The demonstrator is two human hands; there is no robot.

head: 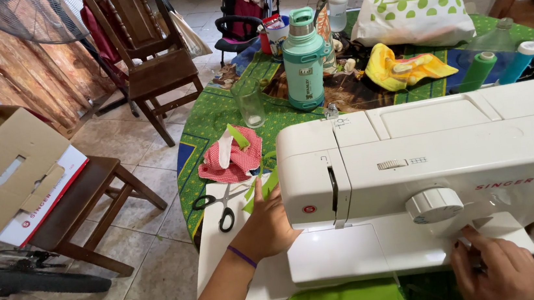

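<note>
Your left hand (266,225) lay flat, fingers spread, on green fabric (264,186) at the left end of the white sewing machine (425,167), close to the table's left edge, with open tiled floor (142,273) beyond. The fabric strip ran near to far, toward the scissors (220,206) and red checked cloth (232,156). Your right hand (497,271) sat at the machine's near right base, fingers curled; whether it gripped anything, I cannot tell. Farther off stood an empty glass (249,103) and a closed mint flask (304,58).
</note>
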